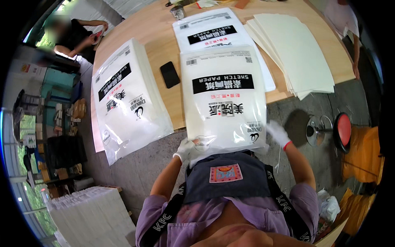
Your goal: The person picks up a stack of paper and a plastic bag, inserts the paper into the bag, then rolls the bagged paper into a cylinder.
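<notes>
In front of me, a clear plastic bag of sketch paper [224, 109] lies with its near end reaching past the table edge toward my apron. My left hand [184, 150], in a white glove, is closed on the bag's near left corner. Beside the near right edge is my right hand [278, 133], also gloved, its fingers stretched out and somewhat blurred. Under the far part of this bag is another sketch paper pack [205, 25]. To the left, a thick bagged paper stack [128, 103] lies at an angle, its loose plastic end hanging over the edge.
Between the packs lies a black phone [170, 74]. Loose cream sheets [294, 53] are fanned on the right of the wooden table [160, 45]. A metal cup [177, 12] stands at the back. A red-topped stool [343, 132] and a white paper stack [90, 214] flank me; two people are near the table.
</notes>
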### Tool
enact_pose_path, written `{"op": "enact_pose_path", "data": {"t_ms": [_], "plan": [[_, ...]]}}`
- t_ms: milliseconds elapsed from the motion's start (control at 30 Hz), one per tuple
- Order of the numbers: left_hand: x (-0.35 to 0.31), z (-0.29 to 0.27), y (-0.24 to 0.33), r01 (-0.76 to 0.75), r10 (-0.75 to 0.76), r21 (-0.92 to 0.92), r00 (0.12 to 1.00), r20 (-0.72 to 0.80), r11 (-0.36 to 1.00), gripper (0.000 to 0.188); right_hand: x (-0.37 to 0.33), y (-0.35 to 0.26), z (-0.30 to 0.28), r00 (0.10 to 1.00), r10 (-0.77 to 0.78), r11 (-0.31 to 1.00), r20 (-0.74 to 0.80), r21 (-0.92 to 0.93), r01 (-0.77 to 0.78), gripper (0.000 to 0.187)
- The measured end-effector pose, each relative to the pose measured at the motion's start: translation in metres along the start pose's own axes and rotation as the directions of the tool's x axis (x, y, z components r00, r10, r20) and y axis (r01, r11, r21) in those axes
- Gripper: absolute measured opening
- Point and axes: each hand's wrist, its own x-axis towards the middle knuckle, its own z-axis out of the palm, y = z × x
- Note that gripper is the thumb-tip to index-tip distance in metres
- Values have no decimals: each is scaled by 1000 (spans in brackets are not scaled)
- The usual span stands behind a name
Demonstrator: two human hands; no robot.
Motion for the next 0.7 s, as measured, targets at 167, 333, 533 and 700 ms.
{"op": "enact_pose_path", "data": {"t_ms": [167,333,533,700], "plan": [[-94,16,144,-403,615,655,779,-121,639,49,-7,-51,59,906,29,550,422,750,-367,44],[-204,-16,219,-538,688,430,605,-402,725,42,85,-187,108,872,-392,526,294,849,-50,43],[-272,-164,267,-384,771,669,300,-561,636,10,181,-372,182,818,-400,654,413,754,-61,37],[-165,-298,164,518,744,813,426,-515,266,43,183,-411,229,908,-324,901,267,381,210,67]]}}
